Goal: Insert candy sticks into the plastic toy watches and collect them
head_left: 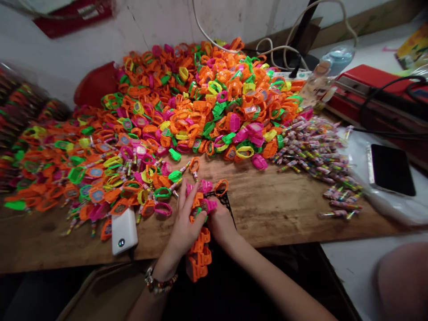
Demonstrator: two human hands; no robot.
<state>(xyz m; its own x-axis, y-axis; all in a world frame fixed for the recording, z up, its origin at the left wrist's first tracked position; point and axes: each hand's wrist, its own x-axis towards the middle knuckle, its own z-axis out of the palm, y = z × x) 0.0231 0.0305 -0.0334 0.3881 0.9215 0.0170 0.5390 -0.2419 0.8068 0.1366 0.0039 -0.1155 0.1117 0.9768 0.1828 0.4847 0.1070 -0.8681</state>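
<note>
My left hand (187, 225) lies along the left side of a row of orange toy watches (199, 256), its fingers stretched forward and its thumb pressed on a green piece in the row. Opposite it, my right hand (221, 223) is closed on a pink toy watch (210, 205) at the row's right side; most of its fingers are hidden. The row hangs past the table's front edge towards me. More pink watches (200, 186) sit at the far end of the row. Just beyond my right hand are a loose orange watch (221, 187) and a black mesh piece (225, 203).
A large heap of toy watches (187, 116) covers the back and left of the wooden table (261, 200). Wrapped candy tubes (310, 142) are piled at right, near a phone (391, 169) and a red machine (368, 84). A white power bank (124, 232) lies at front left.
</note>
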